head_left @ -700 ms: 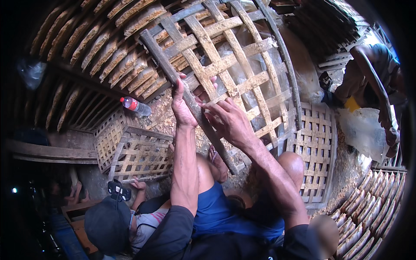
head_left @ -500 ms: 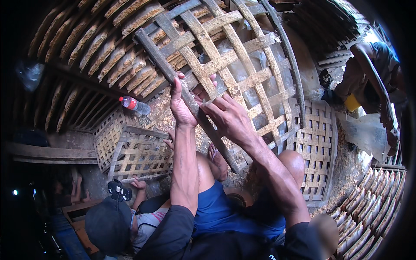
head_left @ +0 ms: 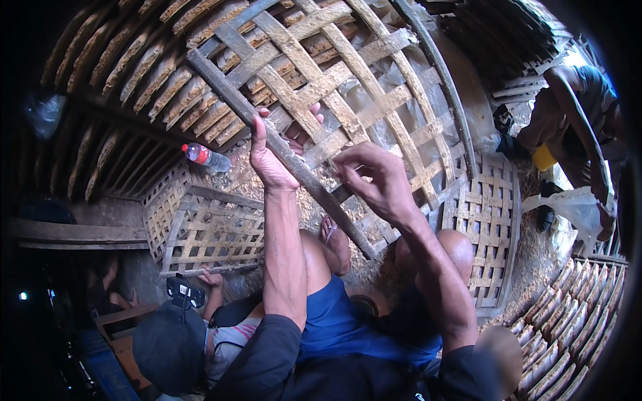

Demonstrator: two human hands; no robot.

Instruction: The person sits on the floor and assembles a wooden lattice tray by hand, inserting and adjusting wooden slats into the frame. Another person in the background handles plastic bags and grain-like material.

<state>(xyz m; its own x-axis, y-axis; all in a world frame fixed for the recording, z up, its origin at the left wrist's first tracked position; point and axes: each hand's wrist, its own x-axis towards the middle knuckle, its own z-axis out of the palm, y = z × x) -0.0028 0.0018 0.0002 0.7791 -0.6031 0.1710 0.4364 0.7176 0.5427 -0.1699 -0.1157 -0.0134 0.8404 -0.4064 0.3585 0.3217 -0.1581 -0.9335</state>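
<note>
We hold the woven basket (head_left: 348,87) up just beyond our knees, and its dark rim slat (head_left: 281,150) runs on a slant from far left down to near right, right across both hands. Our left hand (head_left: 271,157) is wrapped around that slat higher up, while our right hand (head_left: 374,177), lower along it, pinches a thin strip (head_left: 334,175) against the weave.

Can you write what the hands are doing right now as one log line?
left hand: grips dark rim strip | right hand: pinches same strip, lower down | basket: open weave, held up | bottle: lies left, untouched
</note>
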